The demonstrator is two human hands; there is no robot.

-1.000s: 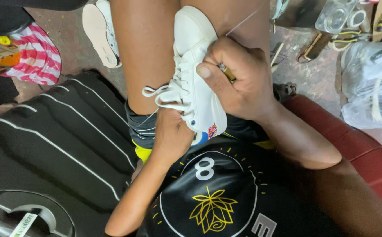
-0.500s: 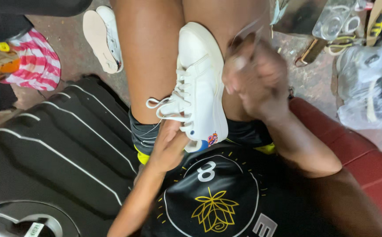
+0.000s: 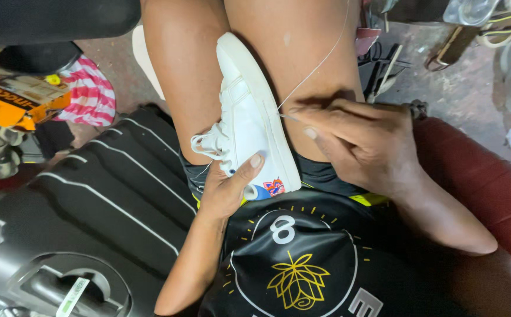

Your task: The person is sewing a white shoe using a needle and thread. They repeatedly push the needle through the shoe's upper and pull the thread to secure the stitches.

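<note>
A white shoe lies between the person's two bare legs, on the lap. Its long way runs from the top of the picture down toward the body, leaning a little to the right as it comes down. The toe points away from the person, and the heel, with a small bright patch, is close to the black shirt. The shoe lies on its side, with its laces sticking out to the left.

The left hand grips the shoe near the heel, with the thumb pressed on the white side. The right hand has its fingers pinched on a needle at the edge of the sole. A thin thread runs up from there, pulled tight.

A black case is on the left.
</note>
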